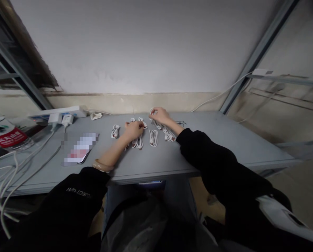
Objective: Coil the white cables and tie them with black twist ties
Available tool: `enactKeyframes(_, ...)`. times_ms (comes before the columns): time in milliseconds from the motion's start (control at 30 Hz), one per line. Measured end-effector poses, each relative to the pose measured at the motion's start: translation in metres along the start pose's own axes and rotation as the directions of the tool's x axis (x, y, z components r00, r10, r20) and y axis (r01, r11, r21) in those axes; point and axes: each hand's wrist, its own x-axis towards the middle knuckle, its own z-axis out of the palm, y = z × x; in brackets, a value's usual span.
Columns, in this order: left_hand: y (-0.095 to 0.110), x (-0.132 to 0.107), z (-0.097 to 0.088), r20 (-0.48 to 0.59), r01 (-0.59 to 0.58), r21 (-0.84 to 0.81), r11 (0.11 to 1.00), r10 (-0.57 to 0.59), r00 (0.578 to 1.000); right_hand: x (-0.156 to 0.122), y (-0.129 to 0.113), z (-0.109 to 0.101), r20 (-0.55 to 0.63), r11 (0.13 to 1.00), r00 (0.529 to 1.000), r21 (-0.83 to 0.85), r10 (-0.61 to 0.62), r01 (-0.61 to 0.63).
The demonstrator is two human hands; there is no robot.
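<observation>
My left hand (134, 131) is over several coiled white charging cables. Its fingertips are closed at the edge of one small coil (143, 121), and another cable bundle (137, 142) lies just below the palm. Further right, the fingers of my right hand (160, 115) are bent around a white cable bundle (152, 111) near the back of the desk. Between the hands and slightly nearer to me lies a coiled cable (153, 138). Another bundle (169, 135) is under my right wrist, and one more coil (115, 131) sits left of my left hand.
A grey desk (211, 150) stands against the wall. On its left are a phone (81, 150), a power strip (77, 111) with chargers, trailing white cords and a red-labelled bottle (8, 134). Dark thin ties (181, 123) lie beyond my right wrist. Metal posts rise at both sides.
</observation>
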Motion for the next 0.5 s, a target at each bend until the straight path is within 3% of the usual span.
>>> enactKeyframes(100, -0.001, 0.0, -0.002, -0.002, 0.005, -0.02, 1.0, -0.005, 1.0, -0.001, -0.001, -0.011, -0.08, 0.993, 0.996, 0.104, -0.048, 0.056)
enactKeyframes(167, 0.002, 0.001, -0.005, -0.072, 0.013, -0.079, 0.997, -0.019, 0.997, -0.005, -0.002, -0.018, -0.134, 0.982, 0.986, 0.152, -0.094, 0.114)
enactKeyframes(233, 0.006, 0.001, -0.008, -0.172, -0.015, -0.241, 0.97, -0.028, 0.985, -0.016, -0.006, -0.023, -0.198, 0.967, 0.967, 0.166, -0.158, 0.192)
enactKeyframes(300, 0.013, 0.0, -0.01, -0.236, -0.096, -0.477, 0.874, -0.022, 0.971, -0.032, -0.01, -0.026, -0.265, 0.948, 0.932, 0.132, -0.249, 0.291)
enactKeyframes(367, 0.021, -0.003, -0.009, -0.25, -0.185, -0.672, 0.717, 0.015, 0.968, -0.051, -0.014, -0.024, -0.293, 0.909, 0.878, 0.059, -0.378, 0.412)
enactKeyframes(433, 0.029, -0.007, -0.006, -0.23, -0.224, -0.784, 0.578, 0.064, 0.971, -0.068, -0.015, -0.019, -0.241, 0.853, 0.829, 0.006, -0.505, 0.522)
enactKeyframes(500, 0.035, -0.012, -0.001, -0.182, -0.204, -0.847, 0.491, 0.094, 0.979, -0.079, -0.014, -0.013, -0.225, 0.827, 0.806, 0.008, -0.547, 0.563)
